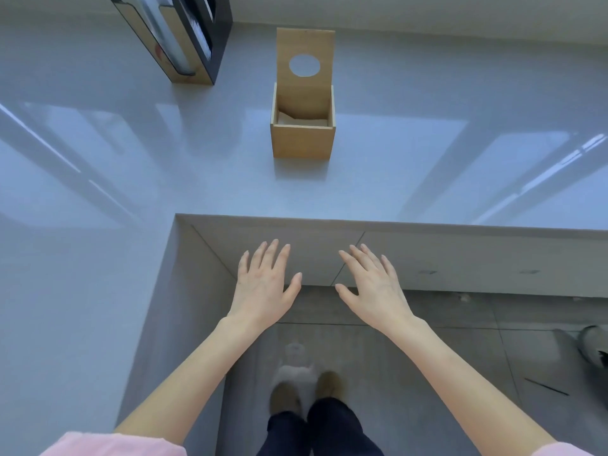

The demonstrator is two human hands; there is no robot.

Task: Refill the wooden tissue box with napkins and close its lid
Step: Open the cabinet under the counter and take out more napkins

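Observation:
The wooden tissue box (302,141) stands on the glossy grey counter (164,179), at the middle far side. Its lid (304,85), with a round hole, is pushed up and stands upright behind the opening. Pale napkins (301,119) lie low inside the box. My left hand (265,284) and my right hand (373,286) hover palm down below the counter's front edge, well short of the box. Both hold nothing, with the fingers spread.
A black and wood dispenser (184,37) with a clear front stands at the back left of the counter. The counter wraps around on the left in an L shape. Below are the grey tiled floor (444,350), my feet and a grey object (594,345) at the right.

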